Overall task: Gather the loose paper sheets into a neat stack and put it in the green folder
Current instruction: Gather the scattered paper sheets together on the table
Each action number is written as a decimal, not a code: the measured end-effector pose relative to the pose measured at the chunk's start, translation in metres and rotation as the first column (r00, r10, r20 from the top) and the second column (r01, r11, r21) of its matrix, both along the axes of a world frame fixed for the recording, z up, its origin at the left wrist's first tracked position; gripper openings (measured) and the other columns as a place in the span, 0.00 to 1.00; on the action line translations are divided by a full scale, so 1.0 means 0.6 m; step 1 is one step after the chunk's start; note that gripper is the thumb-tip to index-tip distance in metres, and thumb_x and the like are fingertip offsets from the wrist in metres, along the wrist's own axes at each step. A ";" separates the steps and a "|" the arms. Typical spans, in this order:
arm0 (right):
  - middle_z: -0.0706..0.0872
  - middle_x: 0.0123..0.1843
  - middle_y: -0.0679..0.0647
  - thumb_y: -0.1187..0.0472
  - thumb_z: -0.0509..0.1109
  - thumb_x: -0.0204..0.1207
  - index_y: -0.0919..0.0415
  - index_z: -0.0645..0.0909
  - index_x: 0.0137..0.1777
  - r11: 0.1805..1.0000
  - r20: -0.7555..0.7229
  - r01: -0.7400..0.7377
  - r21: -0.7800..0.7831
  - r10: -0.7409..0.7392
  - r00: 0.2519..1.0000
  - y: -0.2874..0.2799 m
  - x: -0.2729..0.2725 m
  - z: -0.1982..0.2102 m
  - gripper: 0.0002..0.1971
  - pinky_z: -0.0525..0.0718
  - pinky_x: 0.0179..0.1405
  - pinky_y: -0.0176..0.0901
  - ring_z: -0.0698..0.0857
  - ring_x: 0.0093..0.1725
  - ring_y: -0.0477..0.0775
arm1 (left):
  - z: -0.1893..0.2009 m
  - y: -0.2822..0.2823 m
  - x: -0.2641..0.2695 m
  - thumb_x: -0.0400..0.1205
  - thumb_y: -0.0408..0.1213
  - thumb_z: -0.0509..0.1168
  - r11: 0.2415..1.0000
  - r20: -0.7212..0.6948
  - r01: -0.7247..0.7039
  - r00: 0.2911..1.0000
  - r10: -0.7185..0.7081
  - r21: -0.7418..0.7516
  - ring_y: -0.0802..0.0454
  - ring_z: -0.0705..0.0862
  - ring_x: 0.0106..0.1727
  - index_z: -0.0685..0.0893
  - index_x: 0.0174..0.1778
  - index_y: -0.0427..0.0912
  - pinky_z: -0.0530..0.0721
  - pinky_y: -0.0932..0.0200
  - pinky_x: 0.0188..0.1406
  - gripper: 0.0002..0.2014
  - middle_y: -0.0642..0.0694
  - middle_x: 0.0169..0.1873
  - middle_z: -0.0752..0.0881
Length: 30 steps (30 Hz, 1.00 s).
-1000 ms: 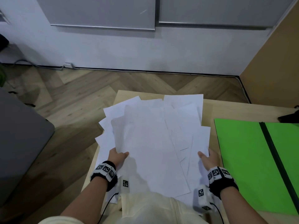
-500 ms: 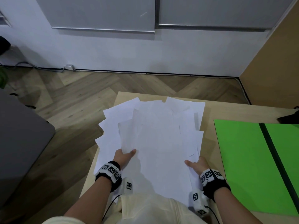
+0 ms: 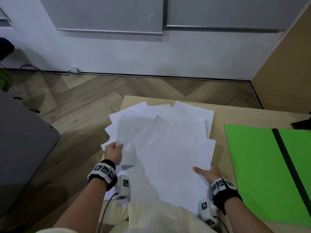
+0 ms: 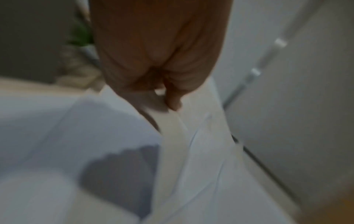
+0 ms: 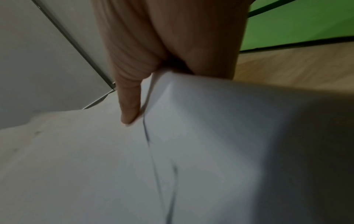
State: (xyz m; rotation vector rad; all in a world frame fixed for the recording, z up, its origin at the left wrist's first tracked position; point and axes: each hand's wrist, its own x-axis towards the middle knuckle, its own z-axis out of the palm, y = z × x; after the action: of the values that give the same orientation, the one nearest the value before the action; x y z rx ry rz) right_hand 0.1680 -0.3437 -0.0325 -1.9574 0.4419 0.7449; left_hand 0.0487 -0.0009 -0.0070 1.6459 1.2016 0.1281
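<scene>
The paper sheets (image 3: 168,148) are plain white, unprinted as far as I can see, and lie fanned and overlapping, corners splayed toward the upper left of the head view. They cover the centre of the frame, on the pale wooden table (image 3: 218,118); the near edges overhang toward my lap.

My left hand (image 3: 113,153) sits at the left margin of the pile, centre-left of the frame. Its fingers curl round the edge of the upper sheets, thumb on top. The left wrist view is blurred, but it appears to show the fingertips (image 4: 173,103) pinching a lifted sheet edge.

My right hand (image 3: 207,173) is at the lower right corner of the pile. The thumb lies flat on top of the sheets; the other fingers go under them. In the right wrist view the thumb (image 5: 130,106) presses on the paper, with the sheets gripped between it and the fingers below.

The green folder (image 3: 262,174) lies open and flat at the right of the frame, just beside the pile, not touching it.
</scene>
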 end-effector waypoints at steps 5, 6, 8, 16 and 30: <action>0.80 0.70 0.67 0.66 0.80 0.66 0.74 0.74 0.69 0.998 0.006 0.028 0.052 -0.028 1.000 0.003 -0.002 0.004 0.32 0.73 0.61 0.45 0.78 0.70 0.66 | -0.016 -0.008 -0.015 0.79 0.29 0.67 0.985 -0.032 0.061 0.997 -0.067 -0.162 0.40 0.89 0.35 0.84 0.46 0.29 0.88 0.48 0.41 0.05 0.29 0.39 0.89; 0.80 0.69 0.67 0.66 0.79 0.67 0.74 0.74 0.69 0.998 0.004 0.027 0.055 -0.027 1.000 0.003 -0.002 0.005 0.31 0.72 0.59 0.44 0.79 0.69 0.66 | -0.015 -0.019 -0.022 0.78 0.27 0.69 0.946 -0.077 0.187 0.974 -0.214 -0.263 0.44 0.86 0.26 0.83 0.41 0.30 0.87 0.53 0.32 0.04 0.34 0.30 0.87; 0.81 0.68 0.67 0.66 0.79 0.68 0.74 0.75 0.68 0.998 -0.016 0.033 0.057 -0.032 0.999 0.002 -0.002 0.006 0.29 0.73 0.58 0.44 0.80 0.68 0.66 | -0.010 -0.037 -0.042 0.77 0.33 0.72 0.760 -0.186 0.435 0.797 -0.574 -0.483 0.51 0.77 0.20 0.79 0.31 0.37 0.82 0.58 0.27 0.11 0.46 0.20 0.78; 0.71 0.79 0.62 0.62 0.70 0.76 0.70 0.65 0.78 1.000 -0.049 -0.006 0.004 0.006 0.999 -0.003 0.002 -0.006 0.32 0.69 0.75 0.55 0.70 0.77 0.64 | -0.026 0.029 -0.033 0.76 0.42 0.74 0.979 -0.038 0.062 0.997 -0.070 -0.194 0.42 0.85 0.37 0.81 0.56 0.35 0.87 0.46 0.55 0.18 0.32 0.41 0.88; 0.76 0.71 0.58 0.68 0.69 0.76 0.76 0.69 0.72 0.997 0.068 0.065 -0.047 -0.062 0.996 -0.007 0.016 0.018 0.26 0.70 0.72 0.54 0.74 0.73 0.65 | -0.028 -0.073 -0.024 0.74 0.37 0.75 0.509 -0.304 0.791 0.419 -0.855 -0.340 0.47 0.88 0.35 0.86 0.33 0.39 0.87 0.60 0.38 0.08 0.43 0.32 0.88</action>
State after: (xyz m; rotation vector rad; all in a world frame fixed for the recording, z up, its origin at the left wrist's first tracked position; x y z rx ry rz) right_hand 0.1777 -0.3482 -0.0218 -1.9982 0.4844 0.6322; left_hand 0.0341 -0.0445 -0.0236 2.0142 0.5176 -1.0135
